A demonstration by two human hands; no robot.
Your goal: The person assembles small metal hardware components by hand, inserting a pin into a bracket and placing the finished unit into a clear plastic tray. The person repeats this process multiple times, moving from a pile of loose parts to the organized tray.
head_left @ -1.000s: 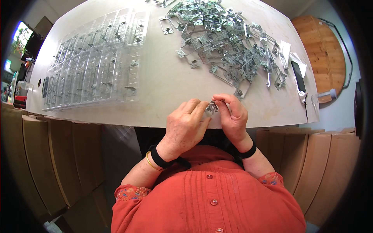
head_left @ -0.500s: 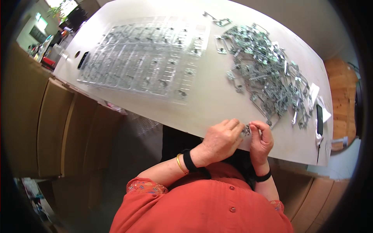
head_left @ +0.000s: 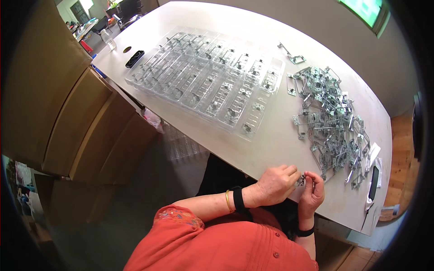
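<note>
Silver-grey metal shows between the 2 hands, right of centre in the lower half of the frame: we see 1 small metal piece (head_left: 300, 181) there, pinched by the thumb and forefinger of the right hand (head_left: 312, 194), while the left hand (head_left: 275, 186) has its fingers curled closed on the piece's left side. Fingers cover most of it, so we cannot tell which way its long axis points. Just above the right hand, we find the lower part of a heap of metal brackets (head_left: 334, 119) stretching up the right side; the right hand is the nearer to it. Up and to the left of the hands, well apart, lie clear plastic trays (head_left: 239, 131) on the pale table (head_left: 271, 151); the left hand is nearer to these, and their long compartments slant from lower left to upper right. Farther out, we note a black case (head_left: 134, 59) at upper left.
</note>
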